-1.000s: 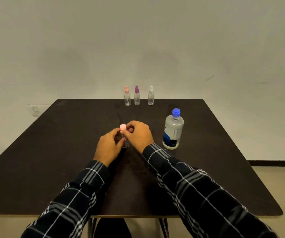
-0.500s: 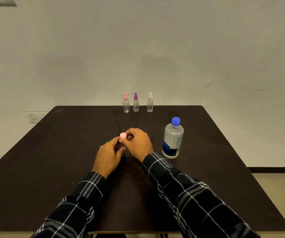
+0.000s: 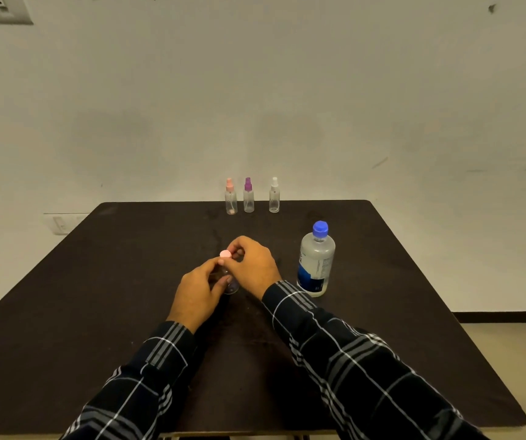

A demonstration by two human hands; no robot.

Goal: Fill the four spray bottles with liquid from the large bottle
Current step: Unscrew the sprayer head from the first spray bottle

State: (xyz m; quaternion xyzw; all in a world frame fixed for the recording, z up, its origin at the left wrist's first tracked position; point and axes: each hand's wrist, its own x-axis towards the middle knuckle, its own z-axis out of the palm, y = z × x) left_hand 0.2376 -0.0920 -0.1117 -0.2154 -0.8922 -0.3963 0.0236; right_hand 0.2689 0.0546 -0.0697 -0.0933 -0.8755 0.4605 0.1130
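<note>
Spray bottle in hands: small clear plastic spray bottle [image 3: 230, 285] is standing upright on the bench, mid-bench, partly hidden behind fingers; its round pale pink cap [image 3: 225, 254] is showing on top.
Left hand: left hand [image 3: 197, 291] is curling around the clear body, holding it steady.
Right hand: right hand [image 3: 253, 265] is pinching the pink cap between thumb and fingertips.
Back row: three slim clear cylinders are standing near the far edge, pink-topped bottle [image 3: 230, 198], purple-topped bottle [image 3: 248, 196], white-topped bottle [image 3: 274, 196].
Large bottle: rounded translucent large bottle [image 3: 315, 260] with ribbed blue cap and dark label is standing upright just right of the hands.
Bench: dark matte bench [image 3: 65, 296] is carrying everything.
Sleeves: dark plaid fabric.
</note>
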